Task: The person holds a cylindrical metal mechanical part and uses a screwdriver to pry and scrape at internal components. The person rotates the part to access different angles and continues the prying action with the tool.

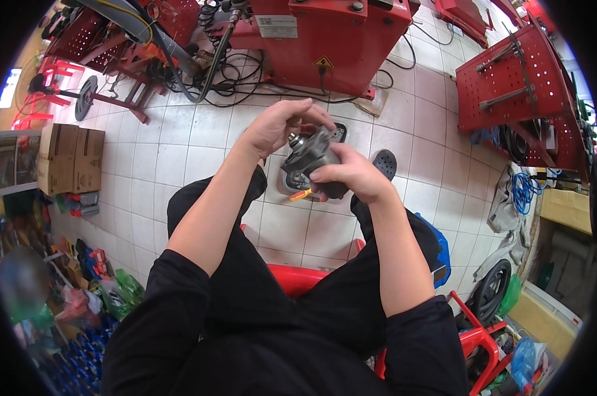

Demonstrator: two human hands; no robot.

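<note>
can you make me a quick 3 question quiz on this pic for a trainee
1. Multiple choice: what does the person's right hand grip?
a) a blue cable
b) a grey metal part
c) a red chair

2. True or false: the cardboard boxes stand toward the left side of the picture.

3. Short answer: what shape is the yellow warning sign on the red machine?

Key: 1. b; 2. true; 3. triangle
</note>
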